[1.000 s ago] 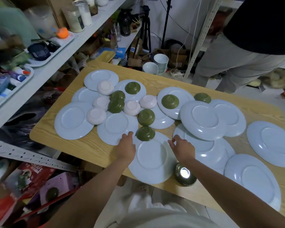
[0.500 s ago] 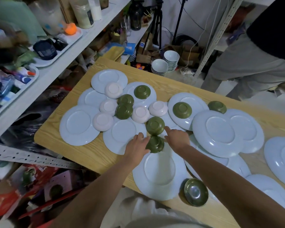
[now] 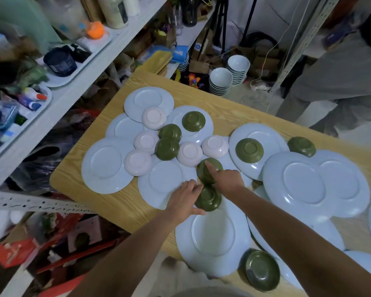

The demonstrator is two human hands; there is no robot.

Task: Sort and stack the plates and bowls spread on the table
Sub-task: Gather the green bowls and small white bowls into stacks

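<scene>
Gripping the near green bowl (image 3: 209,200) by its rim, the left hand (image 3: 183,199) steadies it, inverted on a plate (image 3: 212,239). The right hand (image 3: 228,181) covers the far green bowl (image 3: 208,171), grasp unconfirmed. Advised: lift clear, nest by colour.

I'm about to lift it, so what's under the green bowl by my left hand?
The upside-down green bowl sits over the far rim of a pale blue plate, with the left hand holding its side. Whether anything lies beneath the bowl's dome is hidden.
</scene>
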